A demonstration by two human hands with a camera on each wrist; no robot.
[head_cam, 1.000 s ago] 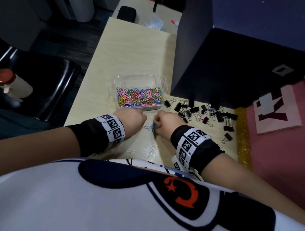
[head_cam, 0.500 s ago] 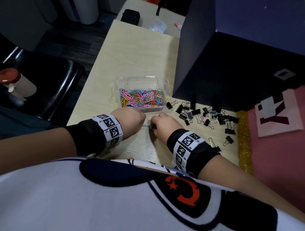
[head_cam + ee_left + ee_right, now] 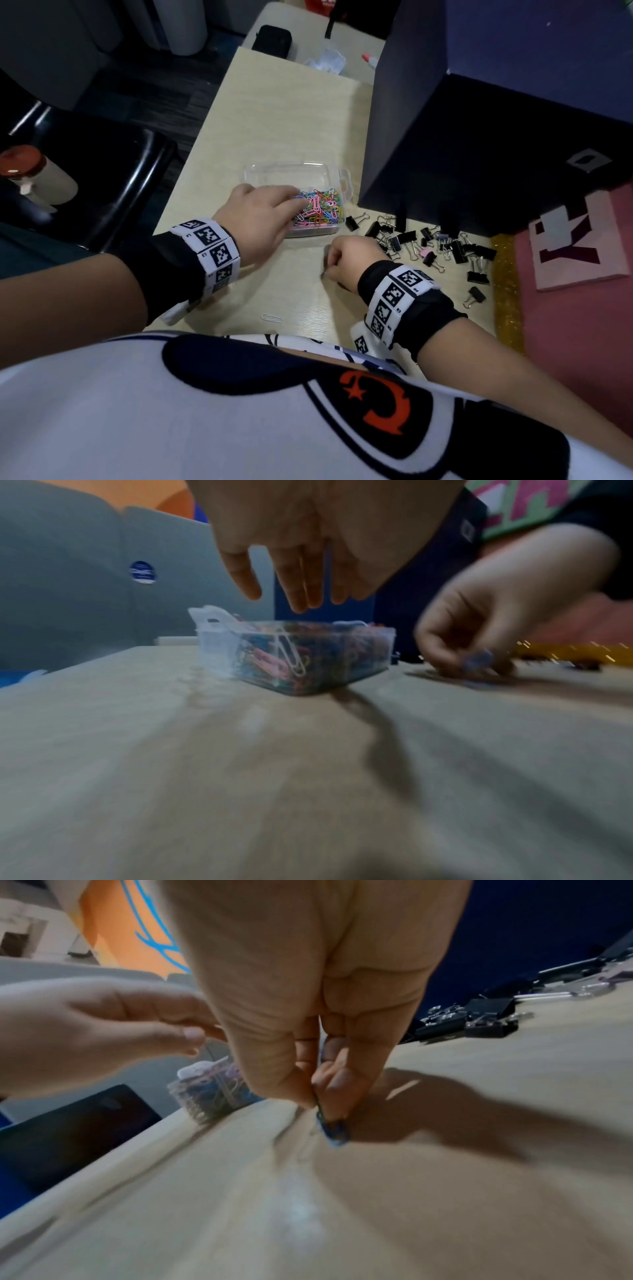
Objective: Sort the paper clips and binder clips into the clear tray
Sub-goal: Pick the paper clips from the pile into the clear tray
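A clear tray (image 3: 270, 170) holding a heap of coloured paper clips (image 3: 322, 210) sits mid-table. My left hand (image 3: 297, 202) hovers over the tray's near left part with fingers straight and relaxed, holding nothing; in the left wrist view the left hand (image 3: 291, 599) hangs just above the tray (image 3: 219, 647). My right hand (image 3: 327, 269) rests on the table in front of the tray and pinches a blue paper clip (image 3: 334, 1130) between thumb and fingers (image 3: 298, 1096). Several black binder clips (image 3: 407, 237) lie scattered to the right. A white paper clip (image 3: 271, 318) lies near the front edge.
A tall dark blue box (image 3: 445, 154) stands right behind the binder clips. A gold glitter strip (image 3: 507, 291) and a pink mat (image 3: 582, 325) border the table on the right. A black chair (image 3: 102, 171) with a bottle (image 3: 34, 174) stands to the left.
My left hand left the spot beside the right hand, moved forward over the tray and opened. The right hand stayed put on the table, still pinching blue clips.
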